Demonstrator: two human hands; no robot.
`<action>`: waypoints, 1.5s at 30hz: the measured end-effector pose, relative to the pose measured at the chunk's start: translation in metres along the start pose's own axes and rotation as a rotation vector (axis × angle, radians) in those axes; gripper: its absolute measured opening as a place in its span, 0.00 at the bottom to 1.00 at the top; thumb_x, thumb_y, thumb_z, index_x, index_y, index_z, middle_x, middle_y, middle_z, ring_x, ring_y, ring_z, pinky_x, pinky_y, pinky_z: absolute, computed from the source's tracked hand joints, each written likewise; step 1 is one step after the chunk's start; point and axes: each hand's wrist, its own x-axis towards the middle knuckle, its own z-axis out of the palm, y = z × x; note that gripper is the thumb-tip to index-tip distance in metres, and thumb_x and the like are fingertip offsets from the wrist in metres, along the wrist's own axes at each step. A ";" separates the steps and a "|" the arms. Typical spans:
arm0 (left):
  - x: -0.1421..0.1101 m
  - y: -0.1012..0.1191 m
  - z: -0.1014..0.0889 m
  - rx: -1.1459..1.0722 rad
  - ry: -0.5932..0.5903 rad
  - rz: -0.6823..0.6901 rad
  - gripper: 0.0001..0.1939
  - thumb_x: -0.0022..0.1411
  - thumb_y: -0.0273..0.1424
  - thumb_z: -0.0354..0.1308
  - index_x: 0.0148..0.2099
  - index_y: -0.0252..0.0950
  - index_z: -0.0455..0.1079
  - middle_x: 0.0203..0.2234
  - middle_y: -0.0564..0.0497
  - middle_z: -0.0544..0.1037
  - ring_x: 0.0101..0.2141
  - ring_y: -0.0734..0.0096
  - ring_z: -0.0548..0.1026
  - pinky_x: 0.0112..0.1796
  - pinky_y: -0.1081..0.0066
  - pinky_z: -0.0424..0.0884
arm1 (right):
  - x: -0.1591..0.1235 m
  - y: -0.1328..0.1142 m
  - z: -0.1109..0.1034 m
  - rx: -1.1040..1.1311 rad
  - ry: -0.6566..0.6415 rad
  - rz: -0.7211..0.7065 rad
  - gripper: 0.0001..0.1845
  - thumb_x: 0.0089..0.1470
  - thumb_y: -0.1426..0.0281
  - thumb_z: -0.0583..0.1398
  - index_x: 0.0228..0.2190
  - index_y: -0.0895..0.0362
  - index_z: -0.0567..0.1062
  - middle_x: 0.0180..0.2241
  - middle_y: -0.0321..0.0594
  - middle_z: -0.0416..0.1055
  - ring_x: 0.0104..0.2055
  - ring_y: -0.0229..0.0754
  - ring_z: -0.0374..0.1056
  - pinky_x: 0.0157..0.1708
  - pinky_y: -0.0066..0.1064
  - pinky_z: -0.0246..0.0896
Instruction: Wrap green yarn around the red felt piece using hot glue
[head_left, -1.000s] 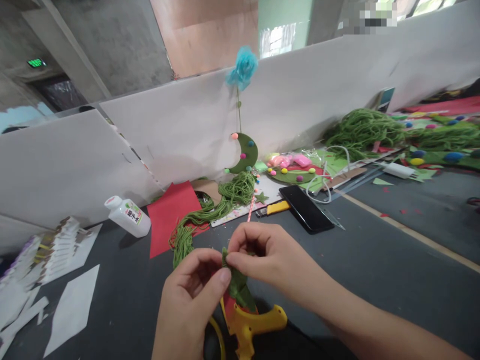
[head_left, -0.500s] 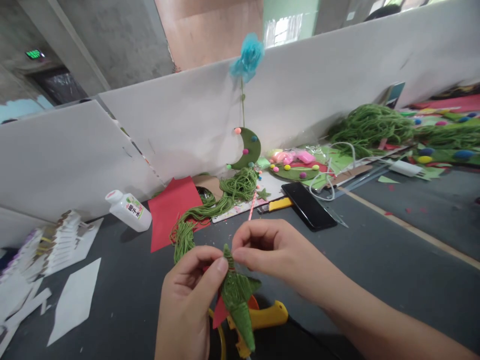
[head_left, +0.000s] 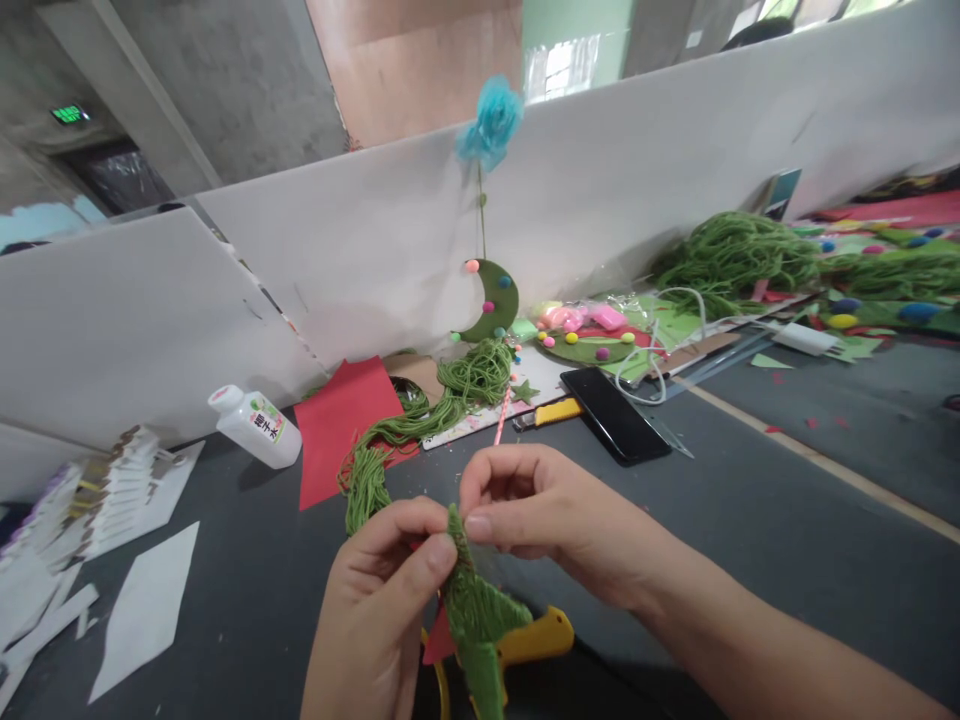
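Between my hands is a star wrapped in green yarn (head_left: 480, 610), with a piece of red showing at its left edge. My left hand (head_left: 375, 600) pinches it near the upper point, thumb in front. Just right of that point, my right hand (head_left: 532, 500) has thumb and forefinger pressed together; whatever they hold is too small to make out. Below and behind the star lies a yellow-handled tool (head_left: 544, 637), partly hidden by it. A length of green yarn (head_left: 367, 490) runs up from beside my left hand to a tangled heap.
A white bottle (head_left: 259, 428) and red sheet (head_left: 337, 425) stand left. Ahead lie a yellow cutter (head_left: 555, 413) and black phone (head_left: 615, 415). A green moon (head_left: 495, 300) hangs against the white partition (head_left: 360, 250). More yarn (head_left: 735, 260) and a charger (head_left: 806, 338) are right.
The star has tilted and sunk slightly, so its lower point drops toward the bottom edge and covers more of the yellow-handled tool. Both hands stay at its upper point.
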 end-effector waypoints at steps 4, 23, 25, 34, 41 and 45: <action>-0.001 0.002 0.000 -0.129 -0.070 -0.154 0.08 0.41 0.29 0.73 0.23 0.35 0.76 0.17 0.55 0.72 0.21 0.77 0.68 0.25 0.78 0.64 | 0.000 0.003 -0.001 0.093 -0.095 0.038 0.11 0.40 0.72 0.70 0.30 0.58 0.77 0.16 0.25 0.65 0.18 0.27 0.52 0.18 0.21 0.42; 0.006 0.000 -0.006 0.349 0.099 0.163 0.04 0.48 0.31 0.69 0.28 0.37 0.78 0.22 0.53 0.78 0.25 0.72 0.74 0.28 0.77 0.69 | -0.002 -0.004 0.009 -0.360 0.237 -0.126 0.06 0.43 0.72 0.62 0.20 0.57 0.71 0.17 0.29 0.61 0.20 0.32 0.53 0.21 0.25 0.47; 0.004 0.000 -0.006 0.370 0.134 0.148 0.06 0.48 0.32 0.69 0.27 0.36 0.77 0.21 0.53 0.78 0.24 0.73 0.73 0.26 0.78 0.67 | -0.003 -0.005 0.010 -0.371 0.229 -0.139 0.05 0.44 0.71 0.62 0.20 0.57 0.72 0.18 0.30 0.62 0.21 0.32 0.55 0.22 0.25 0.49; 0.006 -0.008 -0.012 0.133 0.116 0.063 0.10 0.47 0.34 0.71 0.30 0.35 0.77 0.23 0.52 0.79 0.25 0.73 0.73 0.29 0.77 0.68 | -0.004 -0.005 0.009 -0.314 0.166 -0.125 0.04 0.43 0.72 0.61 0.20 0.57 0.71 0.19 0.31 0.64 0.23 0.33 0.56 0.24 0.26 0.52; 0.005 -0.005 -0.010 0.083 0.068 0.048 0.08 0.46 0.32 0.72 0.29 0.36 0.78 0.22 0.53 0.77 0.26 0.74 0.71 0.30 0.77 0.68 | -0.003 -0.004 0.005 -0.219 0.109 -0.115 0.05 0.44 0.73 0.63 0.20 0.58 0.71 0.19 0.31 0.64 0.23 0.32 0.55 0.24 0.25 0.51; 0.005 -0.003 -0.009 0.059 0.012 0.045 0.08 0.43 0.32 0.73 0.27 0.36 0.79 0.21 0.53 0.76 0.25 0.75 0.70 0.29 0.78 0.67 | -0.004 -0.005 0.004 -0.150 0.060 -0.083 0.09 0.42 0.69 0.68 0.20 0.58 0.73 0.19 0.29 0.64 0.22 0.31 0.55 0.24 0.24 0.51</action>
